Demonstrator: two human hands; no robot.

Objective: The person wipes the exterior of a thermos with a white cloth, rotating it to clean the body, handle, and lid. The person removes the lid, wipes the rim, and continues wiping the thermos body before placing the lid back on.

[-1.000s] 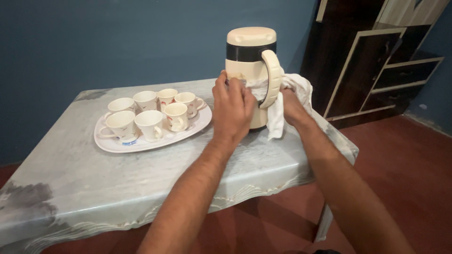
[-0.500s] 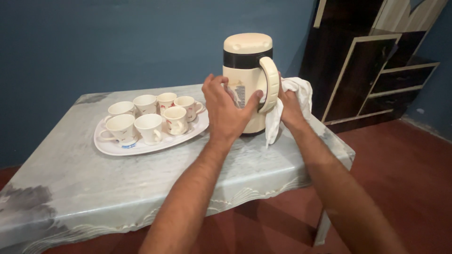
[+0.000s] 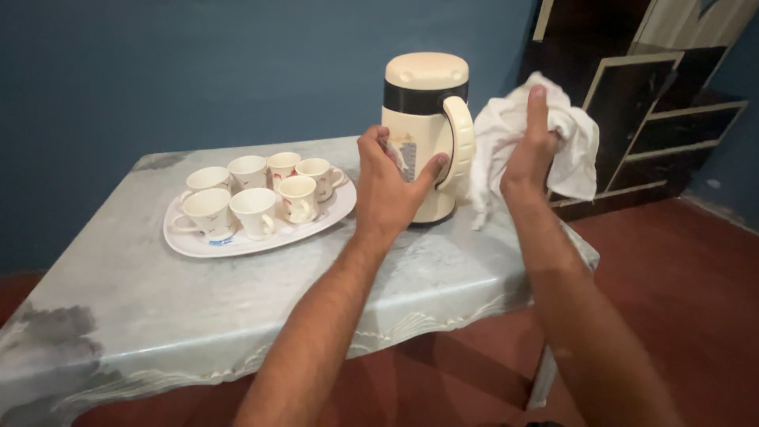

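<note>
A: Blue wall behind; dark cabinet (image 3: 632, 103) at right; grey table (image 3: 158, 292) carries everything. Status of the wipe?

B: Cream flask (image 3: 423, 134) stands upright near the table's far right edge. Left hand (image 3: 387, 186) is wrapped around its body. Right hand (image 3: 530, 150) holds the white cloth (image 3: 569, 146) bunched, off the flask, just beside its handle. Judged part-way; how much surface is wiped cannot be told.

A: Obstructions?

B: White tray (image 3: 198, 245) of six cups (image 3: 253, 209) sits left of the flask, near but apart.

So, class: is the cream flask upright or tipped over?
Upright: the cream flask stands on its base on the table, lid on top, left hand steadying it.
</note>
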